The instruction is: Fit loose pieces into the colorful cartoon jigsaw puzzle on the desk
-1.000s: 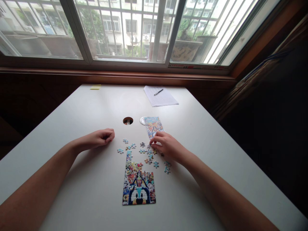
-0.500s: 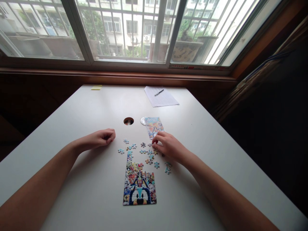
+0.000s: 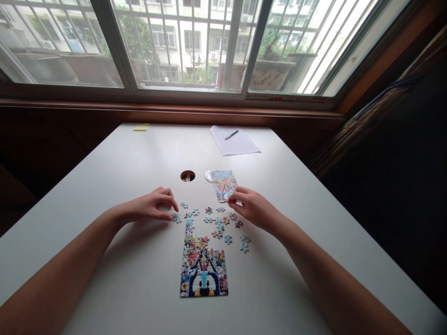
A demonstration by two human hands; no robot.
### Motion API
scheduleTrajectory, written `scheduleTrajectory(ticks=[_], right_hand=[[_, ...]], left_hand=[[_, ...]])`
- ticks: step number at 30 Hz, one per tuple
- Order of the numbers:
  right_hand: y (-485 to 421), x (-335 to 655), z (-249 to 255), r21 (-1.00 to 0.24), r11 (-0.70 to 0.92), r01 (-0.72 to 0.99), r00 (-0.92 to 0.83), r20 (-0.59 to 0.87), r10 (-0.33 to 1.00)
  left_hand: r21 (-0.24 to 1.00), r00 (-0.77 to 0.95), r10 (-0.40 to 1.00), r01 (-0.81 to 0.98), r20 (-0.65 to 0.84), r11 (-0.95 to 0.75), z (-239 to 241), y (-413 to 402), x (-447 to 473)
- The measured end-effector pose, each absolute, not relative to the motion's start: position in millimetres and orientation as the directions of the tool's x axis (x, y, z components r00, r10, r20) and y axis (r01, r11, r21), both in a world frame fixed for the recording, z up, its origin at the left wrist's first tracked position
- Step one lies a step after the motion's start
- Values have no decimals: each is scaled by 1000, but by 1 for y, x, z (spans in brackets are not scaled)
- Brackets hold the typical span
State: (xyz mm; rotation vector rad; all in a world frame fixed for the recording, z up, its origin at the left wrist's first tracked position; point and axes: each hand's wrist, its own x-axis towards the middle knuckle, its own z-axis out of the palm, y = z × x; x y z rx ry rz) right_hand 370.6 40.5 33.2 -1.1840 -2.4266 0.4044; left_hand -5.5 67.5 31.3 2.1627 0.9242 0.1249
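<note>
Both hands have shifted: the left hand point(image 3: 153, 207) has reached forward, its grip half-closed over a loose blue piece point(image 3: 176, 218), while the right hand point(image 3: 253, 209) has lifted off the scattered pieces point(image 3: 218, 221), fingertips pinched together, whether on a piece I cannot tell, just beside the reference card point(image 3: 224, 184) on the bench point(image 3: 104, 177).

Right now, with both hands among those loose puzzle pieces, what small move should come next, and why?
Probably close the left hand on the loose piece at its fingertips and try it on the assembled puzzle, whose top edge is unfinished. The right hand seems pinched shut already.
</note>
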Motion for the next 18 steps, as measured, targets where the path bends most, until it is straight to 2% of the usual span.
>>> scheduleTrajectory(ticks=[10, 18], right_hand=[[34, 392, 58, -478, 568, 670, -539, 214, 815], [11, 406, 27, -576, 498, 648, -535, 121, 836]], left_hand=[[663, 730, 665, 577, -157, -477, 26, 64, -1], [664, 726, 665, 587, -177, -464, 28, 63, -1]])
